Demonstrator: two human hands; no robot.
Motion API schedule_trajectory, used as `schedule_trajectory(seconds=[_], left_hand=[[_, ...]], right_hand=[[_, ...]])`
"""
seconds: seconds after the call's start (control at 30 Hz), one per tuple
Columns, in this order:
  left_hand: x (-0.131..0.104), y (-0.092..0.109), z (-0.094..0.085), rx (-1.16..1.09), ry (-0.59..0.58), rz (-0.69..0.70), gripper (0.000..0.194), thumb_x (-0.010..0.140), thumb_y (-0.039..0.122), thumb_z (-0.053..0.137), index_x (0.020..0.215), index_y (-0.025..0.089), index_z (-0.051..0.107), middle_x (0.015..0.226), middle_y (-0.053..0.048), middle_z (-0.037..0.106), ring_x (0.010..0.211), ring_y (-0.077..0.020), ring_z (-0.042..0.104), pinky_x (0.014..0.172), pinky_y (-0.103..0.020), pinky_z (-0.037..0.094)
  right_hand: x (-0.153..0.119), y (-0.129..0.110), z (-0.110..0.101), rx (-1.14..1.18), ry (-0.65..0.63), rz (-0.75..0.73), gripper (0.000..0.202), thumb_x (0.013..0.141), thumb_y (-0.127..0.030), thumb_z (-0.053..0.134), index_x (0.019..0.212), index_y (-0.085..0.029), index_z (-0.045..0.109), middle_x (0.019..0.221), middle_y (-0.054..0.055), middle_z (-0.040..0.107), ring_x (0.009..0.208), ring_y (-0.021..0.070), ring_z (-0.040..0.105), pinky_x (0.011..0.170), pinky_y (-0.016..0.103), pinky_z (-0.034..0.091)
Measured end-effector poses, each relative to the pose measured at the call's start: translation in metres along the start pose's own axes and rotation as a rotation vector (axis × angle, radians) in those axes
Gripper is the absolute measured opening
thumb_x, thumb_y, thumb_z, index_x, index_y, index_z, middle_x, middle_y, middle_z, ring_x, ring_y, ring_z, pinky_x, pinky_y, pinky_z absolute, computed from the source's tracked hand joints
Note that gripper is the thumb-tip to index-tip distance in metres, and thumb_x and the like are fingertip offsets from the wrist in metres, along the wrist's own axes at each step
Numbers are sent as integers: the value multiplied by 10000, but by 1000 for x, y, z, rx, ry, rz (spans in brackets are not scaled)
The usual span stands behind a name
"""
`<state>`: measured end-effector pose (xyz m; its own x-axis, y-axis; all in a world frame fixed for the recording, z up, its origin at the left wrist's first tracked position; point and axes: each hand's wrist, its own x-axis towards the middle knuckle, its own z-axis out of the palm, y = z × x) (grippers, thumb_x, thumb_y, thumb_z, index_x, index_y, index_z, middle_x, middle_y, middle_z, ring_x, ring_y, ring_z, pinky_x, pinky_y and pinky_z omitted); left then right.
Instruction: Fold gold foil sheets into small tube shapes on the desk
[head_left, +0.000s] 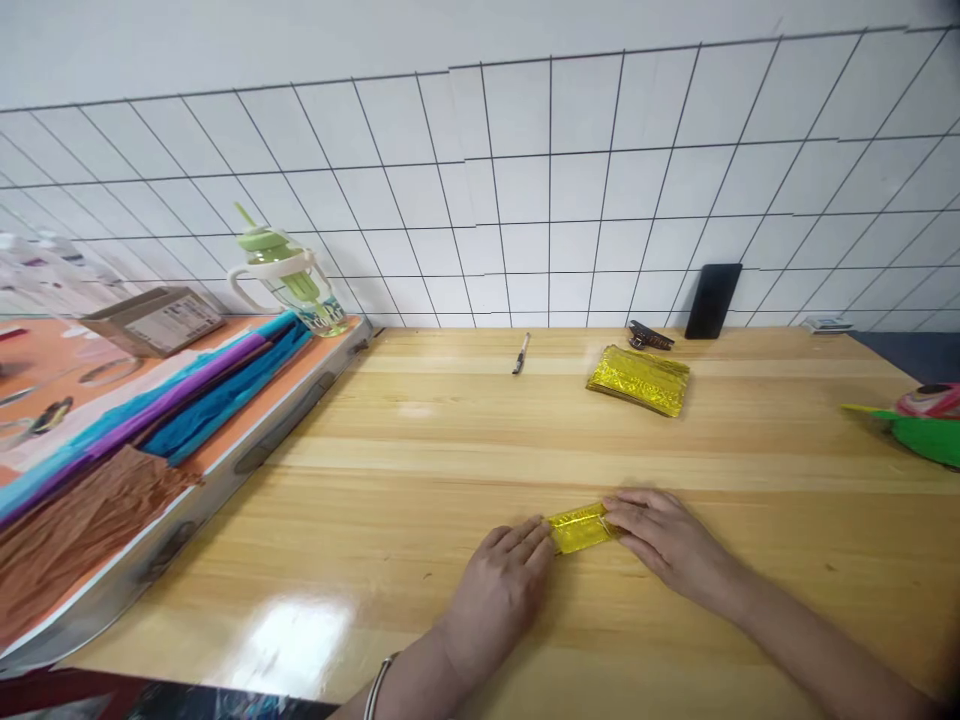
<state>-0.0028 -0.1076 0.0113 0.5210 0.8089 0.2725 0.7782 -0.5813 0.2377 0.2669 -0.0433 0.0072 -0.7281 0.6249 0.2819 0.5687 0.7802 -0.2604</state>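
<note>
A narrow piece of shiny gold foil (pixel 581 529) lies on the wooden table, between my two hands. My left hand (pixel 504 577) rests over its left end with the fingers close together and curled down on it. At the right end, my right hand (pixel 667 540) has its fingers together and pressed on the foil, the tips covering that edge. A small pale strand shows on the foil near my right fingertips. Farther back, a stack of similar gold foil pieces (pixel 640 380) lies on the table, touched by neither hand.
Behind the stack are a dark clip (pixel 650 336) and a black phone (pixel 712 301) leaning on the tiled wall. A pen (pixel 521 354) lies left of them. A green item (pixel 927 437) is at the right edge. Coloured paper (pixel 217 395), a box (pixel 159 322) and a bottle (pixel 289 277) stand left.
</note>
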Motion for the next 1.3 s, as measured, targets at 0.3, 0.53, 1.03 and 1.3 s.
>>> schedule_trajectory(seconds=[0.3, 0.53, 1.03, 1.3], left_hand=[[-1, 3, 2, -83, 39, -80, 298, 870, 32, 443, 1086, 195, 568, 1213, -45, 621, 1164, -213, 549, 883, -370, 480], [-1, 5, 5, -208, 91, -195, 208, 897, 112, 488, 1022, 225, 610, 1182, -34, 632, 1121, -202, 568, 907, -370, 471], [15, 16, 9, -372, 240, -507, 161, 868, 159, 514, 778, 195, 643, 922, -59, 611, 881, -209, 560, 785, -351, 464], [15, 13, 11, -398, 237, -537, 141, 845, 164, 547, 756, 198, 651, 846, -49, 562, 839, -199, 529, 746, -332, 445]], right_hand=[[-1, 14, 9, -48, 80, -108, 263, 909, -142, 468, 1116, -242, 596, 1192, 33, 633, 1139, 204, 526, 926, 396, 468], [-1, 11, 11, 37, 106, -16, 202, 905, -202, 496, 1024, -281, 639, 1163, 17, 651, 1116, 210, 549, 886, 409, 456], [15, -5, 15, 165, 208, 247, 119, 811, -192, 540, 772, -238, 642, 1041, 47, 654, 997, 229, 556, 839, 404, 443], [15, -7, 15, 213, 247, 232, 102, 801, -175, 558, 776, -229, 642, 849, 42, 619, 830, 201, 545, 732, 353, 435]])
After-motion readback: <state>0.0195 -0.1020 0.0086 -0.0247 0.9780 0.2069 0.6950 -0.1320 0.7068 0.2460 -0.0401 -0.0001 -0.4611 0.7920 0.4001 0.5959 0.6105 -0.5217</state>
